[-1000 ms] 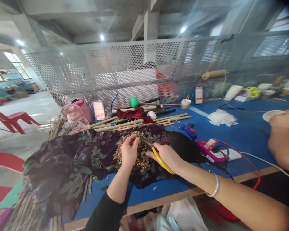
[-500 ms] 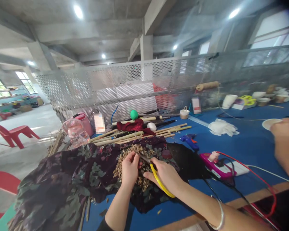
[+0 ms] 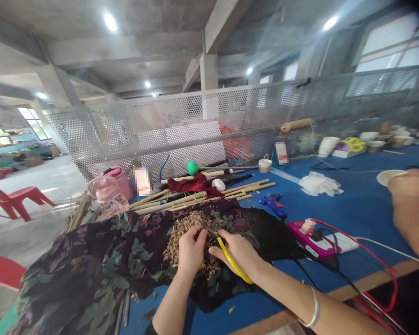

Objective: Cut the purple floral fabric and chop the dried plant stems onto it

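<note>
My right hand (image 3: 236, 253) is closed round the yellow handles of a pair of scissors (image 3: 230, 263). Their dark blades point up and left, over a heap of small dry brown plant bits (image 3: 181, 229). At the blade tips, my left hand (image 3: 191, 249) has its thumb and fingers pinched together; whatever is between them is too small to make out. The heap lies on a dark floral cloth (image 3: 125, 251) that covers part of the blue table (image 3: 359, 209).
Behind the heap lie wooden sticks (image 3: 181, 201), a dark red cloth (image 3: 188, 183) and a green ball (image 3: 192, 168). A pink jug (image 3: 113, 188) stands left. To the right are a blue glue gun (image 3: 273, 204), a magenta power strip (image 3: 312, 239) with cables, and another person's hand (image 3: 410, 188).
My left hand has shifted slightly down and right, close under the blades. My right hand keeps its hold on the scissors. The camera view has moved a little.
</note>
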